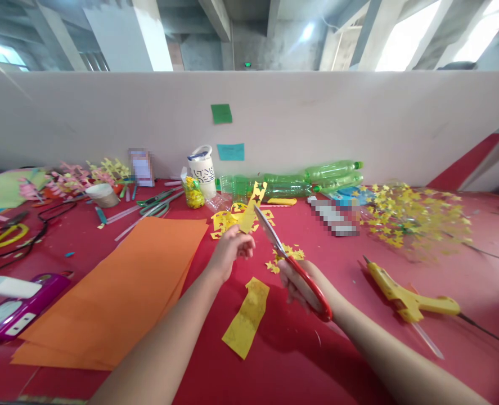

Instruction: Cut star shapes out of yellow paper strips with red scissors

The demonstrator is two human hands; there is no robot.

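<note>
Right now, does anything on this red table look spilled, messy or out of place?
Yes. Cut yellow stars lie scattered in a loose heap at the far right, and more scraps sit by the scissors in the right hand. Green bottles lie on their sides. The left hand holds a punched yellow strip.

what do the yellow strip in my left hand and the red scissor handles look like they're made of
The yellow strip looks like thin matte paper: it bends and has star-shaped holes cut through it. The scissor handles look like glossy moulded plastic, smooth and evenly red; the blades look like grey metal.
</note>
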